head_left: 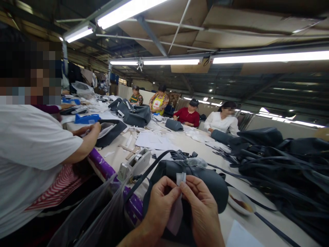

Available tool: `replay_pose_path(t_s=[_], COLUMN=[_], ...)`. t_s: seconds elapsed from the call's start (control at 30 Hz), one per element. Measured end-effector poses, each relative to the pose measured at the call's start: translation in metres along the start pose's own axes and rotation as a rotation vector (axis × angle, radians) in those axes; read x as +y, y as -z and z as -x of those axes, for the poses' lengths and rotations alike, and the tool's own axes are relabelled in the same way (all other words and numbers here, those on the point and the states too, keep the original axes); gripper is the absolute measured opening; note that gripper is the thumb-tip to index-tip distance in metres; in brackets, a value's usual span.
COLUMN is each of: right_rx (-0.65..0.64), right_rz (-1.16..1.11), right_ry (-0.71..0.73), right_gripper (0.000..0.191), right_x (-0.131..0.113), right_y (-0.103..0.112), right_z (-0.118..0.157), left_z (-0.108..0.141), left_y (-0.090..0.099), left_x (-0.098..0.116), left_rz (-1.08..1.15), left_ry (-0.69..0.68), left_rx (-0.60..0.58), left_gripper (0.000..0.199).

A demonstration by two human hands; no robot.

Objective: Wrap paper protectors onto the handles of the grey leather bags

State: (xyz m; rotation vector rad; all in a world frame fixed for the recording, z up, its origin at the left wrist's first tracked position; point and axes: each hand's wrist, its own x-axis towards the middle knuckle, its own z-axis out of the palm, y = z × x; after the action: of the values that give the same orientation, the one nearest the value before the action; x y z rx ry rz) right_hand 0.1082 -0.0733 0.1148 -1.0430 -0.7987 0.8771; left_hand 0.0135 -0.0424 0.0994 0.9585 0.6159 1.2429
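Both my hands are over a dark grey handbag (213,187) on the table's near edge. Between their fingertips is a thin white strip (180,177), which looks like paper or thin foam. My left hand (160,200) pinches it from the left, thumb and forefinger pressed together. From the right, my right hand (203,202) has its thumb on the strip, fingers curled behind. A pale, see-through tail of the strip hangs below the fingers. The strip lies against the bag's top; whether it wraps a strap there, I cannot tell.
A tape dispenser (135,164) stands left of the bag, a shallow bowl (241,202) with brown contents right of it. Dark bags and straps (282,164) pile up at right. A co-worker in a white shirt (33,137) works close at left; several others sit across the table.
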Motion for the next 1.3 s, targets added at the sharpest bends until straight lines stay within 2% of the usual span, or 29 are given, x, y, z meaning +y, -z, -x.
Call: replay_pose_path(t_s=[0.1,0.2,0.4,0.5,0.63,0.73,0.83,0.97,1.1,1.2,1.3], right_rx=[0.014,-0.028,0.005,0.045,0.059,0.016,-0.023,-0.056,-0.064,-0.083,-0.152], right_rz=[-0.075,-0.077,0.174,0.273,0.351,0.367,0.387,0.459,0.481,0.446,0.364], right_ry=[-0.038,-0.059,0.05,0.1,0.136,0.141,0.149,0.187,0.138,0.145,0.131], right_gripper=[0.038,0.038,0.041,0.04,0.035,0.034,0.037,0.038,0.042,0.039,0.034], right_x=[0.001,0.002,0.001,-0.001,-0.002,-0.003,-0.005,-0.011,-0.015,-0.017,-0.017], right_y=[0.003,0.009,0.016,0.014,0.013,0.016,0.02,0.022,0.024,0.025,0.026], right_z=[-0.002,-0.004,-0.006,-0.005,-0.006,-0.007,-0.008,-0.006,-0.004,-0.004,-0.006], left_z=[-0.003,-0.004,-0.005,-0.003,0.003,0.006,0.005,-0.005,-0.011,-0.012,-0.014], left_y=[-0.002,-0.005,-0.006,-0.006,-0.004,-0.001,0.003,0.004,0.003,0.005,0.006], left_x=[0.002,0.004,-0.001,-0.004,-0.005,-0.002,0.006,0.016,0.021,0.024,0.025], left_rz=[0.155,0.206,0.196,0.021,-0.354,-0.454,-0.465,-0.495,-0.52,-0.44,-0.269], left_ry=[0.014,0.055,0.073,-0.06,-0.405,-0.492,-0.457,-0.386,-0.302,-0.154,-0.004], left_rx=[-0.038,-0.05,-0.045,-0.01,0.054,-0.028,-0.122,-0.163,-0.215,-0.285,-0.323], left_gripper=[0.038,0.039,0.032,0.018,0.008,0.012,0.019,0.017,0.018,0.022,0.026])
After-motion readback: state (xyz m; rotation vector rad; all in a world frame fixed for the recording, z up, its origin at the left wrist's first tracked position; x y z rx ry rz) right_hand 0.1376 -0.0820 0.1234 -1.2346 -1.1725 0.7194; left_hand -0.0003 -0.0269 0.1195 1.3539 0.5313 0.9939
